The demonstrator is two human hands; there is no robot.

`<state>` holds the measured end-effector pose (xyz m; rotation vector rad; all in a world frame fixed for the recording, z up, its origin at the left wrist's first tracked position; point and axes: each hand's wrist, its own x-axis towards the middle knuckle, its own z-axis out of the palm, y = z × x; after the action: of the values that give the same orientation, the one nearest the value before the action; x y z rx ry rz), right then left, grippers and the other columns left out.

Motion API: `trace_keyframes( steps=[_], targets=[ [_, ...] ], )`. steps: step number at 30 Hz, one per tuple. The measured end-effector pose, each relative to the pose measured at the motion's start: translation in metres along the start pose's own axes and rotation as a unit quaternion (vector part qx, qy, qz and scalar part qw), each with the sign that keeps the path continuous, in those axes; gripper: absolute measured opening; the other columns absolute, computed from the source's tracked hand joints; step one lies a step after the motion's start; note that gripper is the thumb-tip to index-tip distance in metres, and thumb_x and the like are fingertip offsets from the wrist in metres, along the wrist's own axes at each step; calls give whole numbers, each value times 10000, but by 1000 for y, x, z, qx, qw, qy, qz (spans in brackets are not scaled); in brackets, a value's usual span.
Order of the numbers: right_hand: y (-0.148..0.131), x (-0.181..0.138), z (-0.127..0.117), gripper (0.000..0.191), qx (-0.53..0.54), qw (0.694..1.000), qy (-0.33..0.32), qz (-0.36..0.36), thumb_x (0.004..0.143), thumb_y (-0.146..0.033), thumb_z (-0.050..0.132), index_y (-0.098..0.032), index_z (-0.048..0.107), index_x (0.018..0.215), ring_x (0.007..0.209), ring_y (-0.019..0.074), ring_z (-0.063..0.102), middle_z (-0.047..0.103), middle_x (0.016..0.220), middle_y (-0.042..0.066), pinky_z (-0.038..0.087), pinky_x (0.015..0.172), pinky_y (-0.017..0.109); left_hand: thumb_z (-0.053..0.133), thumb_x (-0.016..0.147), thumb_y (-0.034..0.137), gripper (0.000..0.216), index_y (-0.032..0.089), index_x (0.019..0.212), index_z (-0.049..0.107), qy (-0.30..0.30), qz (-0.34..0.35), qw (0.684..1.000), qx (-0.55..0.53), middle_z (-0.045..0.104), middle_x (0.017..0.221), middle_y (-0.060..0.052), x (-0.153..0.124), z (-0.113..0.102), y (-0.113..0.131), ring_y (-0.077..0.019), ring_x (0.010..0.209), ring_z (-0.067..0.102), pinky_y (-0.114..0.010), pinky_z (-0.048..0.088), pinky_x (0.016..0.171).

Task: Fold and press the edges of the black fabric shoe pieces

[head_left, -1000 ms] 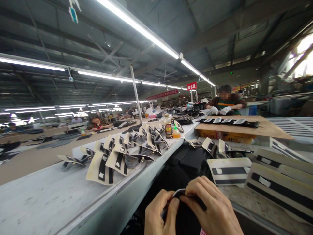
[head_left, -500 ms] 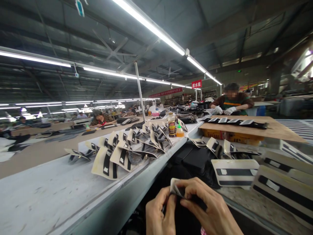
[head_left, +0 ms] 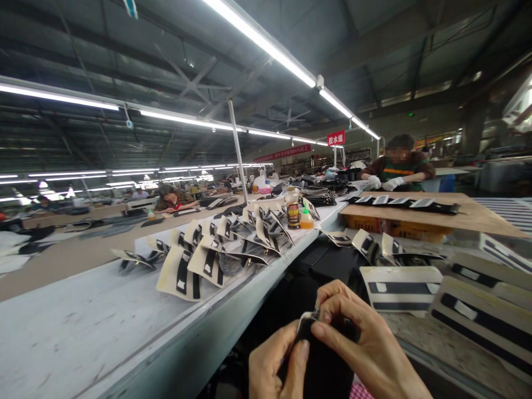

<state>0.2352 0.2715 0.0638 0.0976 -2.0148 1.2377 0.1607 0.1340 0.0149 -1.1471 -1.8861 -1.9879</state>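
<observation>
Left hand: the left hand (head_left: pixel 276 363) grips the black piece (head_left: pixel 322 354) with thumb on its left edge.
Right hand: the right hand (head_left: pixel 366 341) pinches the top of this piece.
Black piece: low, between both hands, beside the near edge of the conveyor table (head_left: pixel 83 327).
Near: cream cut pieces (head_left: pixel 195 266) lie on the table; a striped panel (head_left: pixel 401 288) lies on the right.
</observation>
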Motion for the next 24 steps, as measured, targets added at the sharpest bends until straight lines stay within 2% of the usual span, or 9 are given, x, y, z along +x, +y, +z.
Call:
trace_keyframes(
  steps=[3, 7, 14, 20, 24],
  targets=[
    [-3, 2, -2, 238, 14, 1000, -8, 6, 889, -269, 668, -222, 554, 685, 774, 156, 568, 599, 841, 2, 463, 701, 232, 567, 963, 400, 324, 212, 1083, 802, -10, 21, 1000, 13, 822, 992, -78, 0, -1, -1, -210, 855, 769, -256, 586, 852],
    [-7, 2, -6, 247, 22, 999, -21, 7, 889, -297, 677, -221, 572, 679, 771, 153, 570, 602, 849, 2, 460, 688, 224, 548, 981, 401, 318, 246, 1112, 792, -31, 68, 997, 7, 798, 821, -46, 1, -2, 1, -147, 635, 686, -212, 575, 742],
    [-9, 2, -9, 229, 35, 998, -40, 21, 881, -282, 680, -219, 584, 683, 765, 151, 565, 595, 863, -3, 453, 696, 227, 533, 992, 384, 331, 225, 1154, 774, -43, 107, 993, 21, 725, 707, -39, 1, -3, -7, -151, 598, 640, -211, 551, 692],
    [-13, 3, -10, 246, 54, 997, -48, 19, 878, -292, 690, -223, 560, 682, 741, 147, 542, 580, 833, -15, 438, 683, 228, 560, 991, 330, 286, 290, 1204, 747, -50, 141, 989, -15, 785, 827, -25, 4, -4, -4, -134, 691, 712, -185, 537, 729],
    [-16, 3, -9, 252, 67, 996, -50, 34, 855, -276, 698, -217, 535, 672, 712, 150, 509, 558, 798, -15, 424, 664, 246, 511, 1012, 360, 329, 221, 1181, 757, -56, 174, 983, 31, 783, 775, -70, 4, -6, -6, -158, 631, 708, -227, 551, 663]
  ],
)
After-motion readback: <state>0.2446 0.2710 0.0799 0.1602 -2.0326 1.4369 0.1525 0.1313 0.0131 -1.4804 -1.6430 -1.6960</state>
